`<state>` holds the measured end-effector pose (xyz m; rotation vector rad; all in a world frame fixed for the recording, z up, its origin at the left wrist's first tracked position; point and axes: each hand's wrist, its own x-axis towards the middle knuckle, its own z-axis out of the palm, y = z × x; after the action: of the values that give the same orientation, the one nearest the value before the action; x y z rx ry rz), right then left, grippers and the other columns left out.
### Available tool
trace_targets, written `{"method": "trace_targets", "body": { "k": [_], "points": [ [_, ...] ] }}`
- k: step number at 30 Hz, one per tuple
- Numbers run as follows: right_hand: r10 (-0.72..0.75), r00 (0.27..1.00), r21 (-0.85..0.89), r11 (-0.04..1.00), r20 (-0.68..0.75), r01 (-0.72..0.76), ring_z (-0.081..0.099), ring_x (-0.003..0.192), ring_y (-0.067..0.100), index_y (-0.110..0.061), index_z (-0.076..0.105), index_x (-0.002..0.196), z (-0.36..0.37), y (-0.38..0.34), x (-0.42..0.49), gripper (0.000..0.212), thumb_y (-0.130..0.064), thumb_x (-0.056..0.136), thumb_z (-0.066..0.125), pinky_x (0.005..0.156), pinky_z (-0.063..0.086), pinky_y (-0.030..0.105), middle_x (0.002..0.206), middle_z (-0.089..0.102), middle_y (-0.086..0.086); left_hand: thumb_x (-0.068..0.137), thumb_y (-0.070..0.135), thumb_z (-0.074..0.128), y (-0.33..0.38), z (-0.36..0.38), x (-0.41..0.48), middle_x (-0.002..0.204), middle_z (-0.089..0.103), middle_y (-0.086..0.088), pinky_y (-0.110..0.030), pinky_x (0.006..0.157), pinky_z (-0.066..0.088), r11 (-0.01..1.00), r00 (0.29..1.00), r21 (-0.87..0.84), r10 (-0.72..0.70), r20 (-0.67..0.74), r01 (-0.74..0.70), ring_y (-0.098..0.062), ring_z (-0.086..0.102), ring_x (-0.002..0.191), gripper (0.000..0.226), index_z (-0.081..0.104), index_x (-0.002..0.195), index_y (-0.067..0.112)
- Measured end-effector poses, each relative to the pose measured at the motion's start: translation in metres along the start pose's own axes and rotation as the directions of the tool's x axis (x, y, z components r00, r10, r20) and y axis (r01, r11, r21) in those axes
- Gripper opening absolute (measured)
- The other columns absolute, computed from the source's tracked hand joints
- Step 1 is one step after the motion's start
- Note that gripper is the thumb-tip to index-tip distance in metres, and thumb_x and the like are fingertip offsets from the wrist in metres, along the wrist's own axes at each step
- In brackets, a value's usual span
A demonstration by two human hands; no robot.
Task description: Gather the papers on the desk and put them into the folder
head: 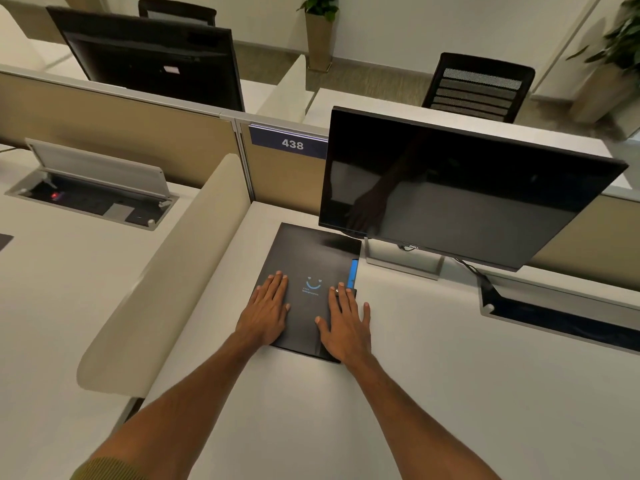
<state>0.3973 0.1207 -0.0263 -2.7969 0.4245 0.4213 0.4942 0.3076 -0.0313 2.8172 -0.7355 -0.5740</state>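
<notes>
Clearly the folder lies closed and flat on the counter, just in front of the monitor, its far corner tucked under the screen's lower edge. No loose papers show on the bare surface, so they look already inside; a blue strip peeks out at the folder's right edge. The black cover looks thin, light and fairly stiff, with a smooth face likely to slide under a push, so it would best be taken by the near edge or by both long sides, not pinched at a corner. The left hand rests palm down on the cover's left part, fingers together and pointing away. The right hand lies flat on the right part, thumb spread, fingers reaching toward the blue strip. Neither grip is closed on anything; both are flat and released, only pressing down, with both arms stretched forward
</notes>
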Motion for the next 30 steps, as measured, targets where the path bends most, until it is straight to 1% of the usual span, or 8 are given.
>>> {"method": "trace_targets", "body": {
  "k": [6, 14, 18, 22, 24, 26, 28, 30],
  "points": [
    [0.006, 1.000, 0.014, 1.000, -0.018, -0.005, -0.003, 0.165, 0.025, -0.021, -0.002, 0.169, -0.005, 0.002, 0.020, 0.081, -0.059, 0.106, 0.034, 0.131, 0.004, 0.060, 0.177, -0.008, 0.004, 0.118, 0.041, 0.025, -0.004, -0.005, 0.022, 0.183, -0.011, -0.004, -0.043, 0.142, 0.003, 1.000, 1.000, -0.004, 0.018, -0.014, -0.018, -0.023, -0.007, 0.172, 0.070, -0.006, 0.174, 0.014],
    [0.015, 1.000, 0.022, 1.000, -0.013, -0.015, -0.003, 0.165, 0.026, -0.021, -0.002, 0.169, -0.004, 0.002, 0.025, 0.082, -0.059, 0.106, 0.034, 0.131, 0.004, 0.060, 0.177, -0.009, 0.004, 0.118, 0.042, 0.024, -0.004, -0.004, 0.026, 0.183, -0.012, -0.003, -0.043, 0.142, 0.003, 1.000, 1.000, 0.007, 0.007, -0.012, -0.007, -0.022, -0.008, 0.172, 0.070, -0.007, 0.174, 0.015],
    [0.013, 1.000, 0.029, 0.999, -0.006, -0.013, -0.004, 0.165, 0.026, -0.020, -0.003, 0.169, -0.006, 0.001, 0.024, 0.081, -0.058, 0.107, 0.033, 0.131, 0.003, 0.059, 0.177, -0.009, 0.004, 0.118, 0.042, 0.024, -0.002, -0.006, 0.026, 0.183, -0.012, -0.003, -0.043, 0.142, 0.003, 1.000, 1.000, 0.018, 0.005, -0.001, -0.005, -0.022, -0.009, 0.172, 0.069, -0.008, 0.174, 0.015],
    [0.013, 1.000, 0.057, 0.998, -0.023, -0.012, -0.003, 0.165, 0.025, -0.019, -0.005, 0.168, -0.013, 0.001, 0.025, 0.079, -0.056, 0.108, 0.031, 0.132, 0.003, 0.058, 0.177, -0.007, 0.004, 0.118, 0.041, 0.023, 0.002, -0.013, 0.027, 0.183, -0.012, -0.003, -0.043, 0.142, 0.003, 1.000, 1.000, -0.005, -0.007, -0.004, 0.007, -0.022, -0.009, 0.172, 0.068, -0.007, 0.174, 0.015],
    [0.013, 0.999, 0.039, 0.999, -0.043, -0.011, -0.002, 0.165, 0.024, -0.019, -0.004, 0.168, -0.016, -0.001, 0.026, 0.077, -0.055, 0.109, 0.029, 0.132, 0.003, 0.058, 0.177, -0.007, 0.004, 0.118, 0.042, 0.023, 0.007, -0.016, 0.029, 0.183, -0.011, -0.003, -0.043, 0.142, 0.003, 1.000, 1.000, -0.015, 0.000, -0.015, -0.001, -0.022, -0.008, 0.172, 0.068, -0.006, 0.174, 0.015],
    [0.014, 0.999, 0.025, 1.000, -0.052, -0.012, -0.002, 0.165, 0.024, -0.019, -0.004, 0.168, -0.027, 0.003, -0.010, 0.075, -0.054, 0.109, 0.027, 0.132, 0.003, 0.058, 0.177, -0.008, 0.004, 0.118, 0.042, 0.023, 0.027, -0.026, -0.006, 0.183, -0.011, -0.003, -0.044, 0.142, 0.003, 0.999, 0.999, 0.032, 0.020, -0.027, -0.019, -0.022, -0.008, 0.172, 0.068, -0.006, 0.174, 0.015],
    [-0.002, 0.998, 0.026, 1.000, -0.067, 0.004, -0.002, 0.165, 0.024, -0.019, -0.004, 0.168, -0.027, 0.002, -0.012, 0.075, -0.053, 0.110, 0.027, 0.132, 0.002, 0.058, 0.177, -0.008, 0.004, 0.118, 0.042, 0.022, 0.029, -0.025, -0.007, 0.183, -0.011, -0.004, -0.043, 0.142, 0.003, 0.998, 0.999, 0.043, 0.036, -0.041, -0.034, -0.022, -0.008, 0.172, 0.068, -0.006, 0.174, 0.015],
    [0.004, 0.997, 0.037, 0.999, -0.082, -0.001, -0.001, 0.165, 0.024, -0.019, -0.004, 0.169, -0.029, 0.004, -0.014, 0.074, -0.053, 0.110, 0.027, 0.132, 0.003, 0.058, 0.177, -0.008, 0.004, 0.118, 0.041, 0.022, 0.030, -0.024, -0.011, 0.183, -0.011, -0.004, -0.044, 0.142, 0.003, 0.999, 0.998, 0.035, 0.018, -0.059, -0.016, -0.022, -0.008, 0.172, 0.068, -0.006, 0.174, 0.014]
  ]
}}
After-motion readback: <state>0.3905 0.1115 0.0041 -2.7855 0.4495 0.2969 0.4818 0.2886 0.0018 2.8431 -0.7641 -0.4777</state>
